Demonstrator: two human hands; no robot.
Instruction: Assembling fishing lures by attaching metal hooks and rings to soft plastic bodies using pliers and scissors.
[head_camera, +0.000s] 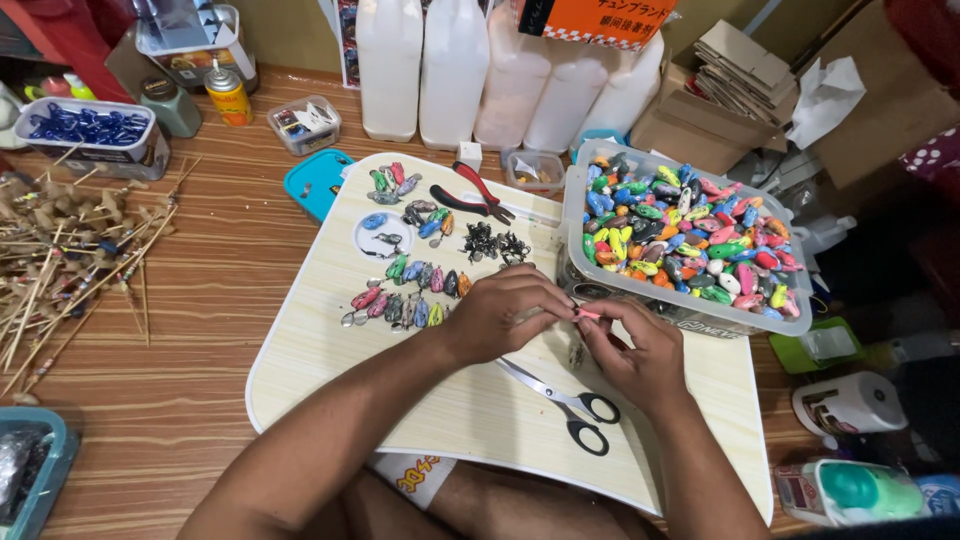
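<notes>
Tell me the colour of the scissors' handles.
Black, on the scissors lying below both hands; head view.

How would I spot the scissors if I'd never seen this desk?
Start at the pale wooden lap board in the middle of the table. The scissors lie on its near part, just below both hands, blades pointing left. Black loop handles set them apart from the red-handled pliers farther up the board.
</notes>
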